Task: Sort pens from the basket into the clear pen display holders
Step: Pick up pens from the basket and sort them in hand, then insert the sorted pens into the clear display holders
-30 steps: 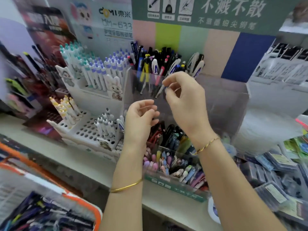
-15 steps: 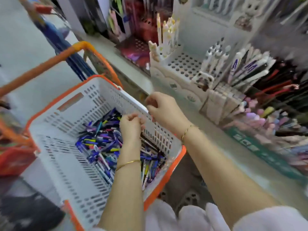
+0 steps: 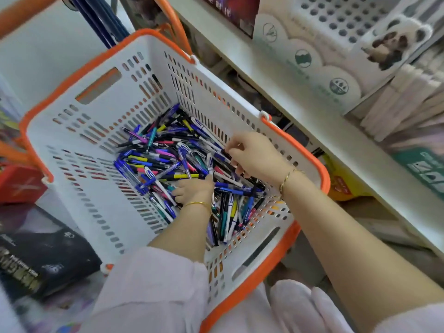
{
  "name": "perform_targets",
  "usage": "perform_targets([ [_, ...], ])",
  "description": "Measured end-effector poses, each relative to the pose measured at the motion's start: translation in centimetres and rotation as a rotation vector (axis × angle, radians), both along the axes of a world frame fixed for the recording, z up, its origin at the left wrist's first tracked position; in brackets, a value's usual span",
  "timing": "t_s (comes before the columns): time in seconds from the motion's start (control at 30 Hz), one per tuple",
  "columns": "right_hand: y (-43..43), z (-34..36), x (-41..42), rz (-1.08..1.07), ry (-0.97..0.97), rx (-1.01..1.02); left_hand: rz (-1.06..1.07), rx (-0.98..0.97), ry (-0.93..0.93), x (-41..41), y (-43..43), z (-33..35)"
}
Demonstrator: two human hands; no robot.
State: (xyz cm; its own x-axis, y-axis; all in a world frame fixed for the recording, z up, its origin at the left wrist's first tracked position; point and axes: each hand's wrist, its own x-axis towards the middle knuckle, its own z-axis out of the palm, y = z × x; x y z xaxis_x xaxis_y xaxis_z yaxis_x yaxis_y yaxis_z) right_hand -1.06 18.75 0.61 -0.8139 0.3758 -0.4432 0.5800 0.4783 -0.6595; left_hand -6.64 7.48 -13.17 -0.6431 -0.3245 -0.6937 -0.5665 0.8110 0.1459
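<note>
A white basket [image 3: 96, 145] with an orange rim sits low in front of me, and a heap of mixed pens [image 3: 163, 155] in blue, black, yellow and pink covers its floor. My left hand [image 3: 194, 191] is down in the heap, its fingers curled around pens. My right hand [image 3: 254, 155] reaches in from the right wall, and its fingertips pinch a dark pen [image 3: 225, 153] at the edge of the pile. The clear pen display holders are out of view.
A white shelf edge [image 3: 312, 111] runs diagonally on the right, close to the basket. On it stands a white perforated pen stand [image 3: 336, 18] with a panda card. A black box [image 3: 36, 248] and a red box [image 3: 19, 183] lie to the left.
The view has swung from the shelf displays down to the basket. Both hands came down from the clear holder into the pen heap; the right hand now reaches inside the basket.
</note>
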Motion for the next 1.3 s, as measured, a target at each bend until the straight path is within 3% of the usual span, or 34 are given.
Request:
perform_targets([
  [0.13, 0.3, -0.8, 0.1, -0.029, -0.019, -0.001, 0.0, -0.015, 0.045, -1.8, 1.0, -0.8],
  [0.47, 0.3, -1.6, 0.3, -0.099, -0.006, -0.02, -0.11, -0.067, -0.046, -4.6, 1.8, -1.0],
  [0.63, 0.3, -1.7, 0.4, -0.116, 0.007, -0.028, 0.046, -0.008, 0.031, -5.3, 0.9, -1.8],
  [1.03, -0.8, -1.9, 0.0, -0.076, -0.006, -0.02, 0.079, 0.163, 0.122, -4.4, 1.1, -2.3],
  [1.17, -0.9, -1.9, -0.1, -0.067, -0.013, -0.02, 0.205, 0.292, 0.1, -4.0, 0.8, -2.1],
  [1.3, -1.1, -1.5, -0.1, -0.058, -0.01, -0.023, 0.192, 0.339, 0.081, -3.3, -0.2, -1.1],
])
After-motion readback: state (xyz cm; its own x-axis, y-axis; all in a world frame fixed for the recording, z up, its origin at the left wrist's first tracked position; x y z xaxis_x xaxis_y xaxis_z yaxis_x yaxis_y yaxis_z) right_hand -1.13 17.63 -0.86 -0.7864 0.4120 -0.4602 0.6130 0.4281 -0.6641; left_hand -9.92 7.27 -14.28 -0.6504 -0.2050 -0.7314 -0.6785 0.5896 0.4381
